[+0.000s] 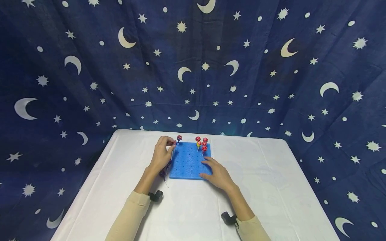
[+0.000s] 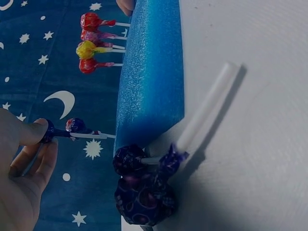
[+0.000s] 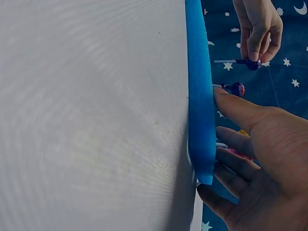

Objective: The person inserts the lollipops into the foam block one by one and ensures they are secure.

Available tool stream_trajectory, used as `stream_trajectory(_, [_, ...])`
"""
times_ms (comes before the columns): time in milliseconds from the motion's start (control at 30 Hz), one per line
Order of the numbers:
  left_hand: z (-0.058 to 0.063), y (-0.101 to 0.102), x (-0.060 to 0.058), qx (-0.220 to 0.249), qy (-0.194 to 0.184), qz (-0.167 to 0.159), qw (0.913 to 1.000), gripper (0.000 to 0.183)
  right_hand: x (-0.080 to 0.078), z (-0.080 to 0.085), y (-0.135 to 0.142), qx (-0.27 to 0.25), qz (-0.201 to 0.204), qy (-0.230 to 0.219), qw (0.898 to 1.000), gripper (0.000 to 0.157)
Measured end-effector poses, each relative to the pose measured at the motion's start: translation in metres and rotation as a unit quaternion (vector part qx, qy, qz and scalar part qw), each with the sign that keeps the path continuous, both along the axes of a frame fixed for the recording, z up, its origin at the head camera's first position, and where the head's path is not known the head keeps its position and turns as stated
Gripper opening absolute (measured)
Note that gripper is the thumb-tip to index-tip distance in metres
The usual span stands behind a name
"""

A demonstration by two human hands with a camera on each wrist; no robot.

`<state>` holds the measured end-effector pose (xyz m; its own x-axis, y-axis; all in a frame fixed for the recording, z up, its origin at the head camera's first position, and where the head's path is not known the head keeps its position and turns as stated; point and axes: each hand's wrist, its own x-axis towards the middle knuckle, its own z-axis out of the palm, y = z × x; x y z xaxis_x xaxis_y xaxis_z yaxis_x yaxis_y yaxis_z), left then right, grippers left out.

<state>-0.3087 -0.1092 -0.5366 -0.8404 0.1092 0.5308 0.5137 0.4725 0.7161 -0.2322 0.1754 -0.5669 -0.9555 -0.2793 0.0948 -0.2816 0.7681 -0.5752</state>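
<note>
My left hand (image 1: pixel 159 155) pinches the head of a dark purple lollipop (image 3: pixel 252 64) above the far left of a blue perforated board (image 1: pixel 188 164). Its white stick points down, and the tip appears just clear of the board in both wrist views. Close beside it another purple lollipop (image 2: pixel 75 125) stands upright in the board. My right hand (image 1: pixel 218 174) is at the board's right edge with fingers spread and loosely bent, gripping no lollipop. Several red lollipops (image 1: pixel 197 138) and a yellow one (image 2: pixel 86 49) stand at the far right of the board.
Loose dark purple lollipops (image 2: pixel 144 199) lie on the white table (image 1: pixel 256 187) along the board's left side. Behind the table hangs a dark blue curtain (image 1: pixel 169 107) with stars and moons. A black wrist-worn device (image 1: pixel 155 196) sits by the left sleeve.
</note>
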Motion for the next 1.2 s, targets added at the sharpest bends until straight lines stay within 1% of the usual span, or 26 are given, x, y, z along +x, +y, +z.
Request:
stream_trajectory(333, [0.000,0.003,-0.003,0.005,0.004,-0.007,1.0000,0.018,0.000,-0.002,0.000,-0.003,0.003,0.006,1.000,0.061])
stream_trajectory(533, [0.000,0.005,-0.005,-0.003,0.014,-0.010,0.9999,0.018,-0.001,-0.003,0.001,-0.002,0.006,0.013,1.000,0.061])
stream_trajectory(867, [0.001,0.010,-0.007,-0.005,0.016,-0.021,0.9996,0.018,-0.001,-0.003,0.001,-0.002,0.003,0.013,1.000,0.062])
stream_trajectory(1067, [-0.001,0.011,-0.010,-0.007,0.018,-0.020,0.9996,0.018,-0.001,-0.002,0.002,-0.004,0.005,0.014,1.000,0.061])
stream_trajectory(1200, [-0.003,0.013,-0.011,-0.010,0.030,-0.021,0.9993,0.017,0.000,-0.002,0.001,-0.006,0.004,0.011,1.000,0.061])
